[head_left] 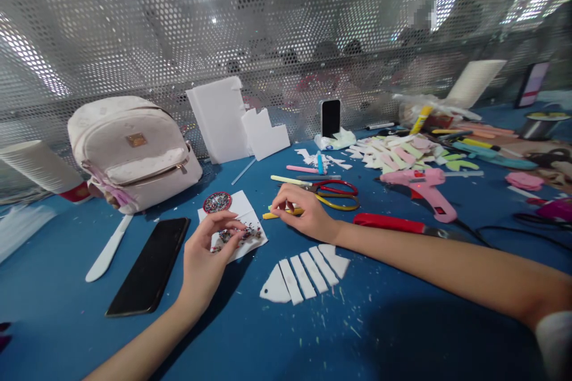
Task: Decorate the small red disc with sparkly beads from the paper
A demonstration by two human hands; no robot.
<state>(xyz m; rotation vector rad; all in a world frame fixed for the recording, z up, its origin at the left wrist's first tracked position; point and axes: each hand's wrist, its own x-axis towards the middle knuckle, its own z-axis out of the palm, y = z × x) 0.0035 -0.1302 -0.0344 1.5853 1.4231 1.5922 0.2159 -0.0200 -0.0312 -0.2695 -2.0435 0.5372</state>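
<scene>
The left hand (204, 250) arches, grip half-open, over coloured bits (254, 231); toward its two o'clock, the right hand (308, 212) nearly pinches, contents unclear.

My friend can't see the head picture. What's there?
A person's bare left hand reaches over dark, speckled bits on white paper, right hand nearby. A flat white fish shape in pieces lies on the blue table; a pink glue gun is at right.
</scene>
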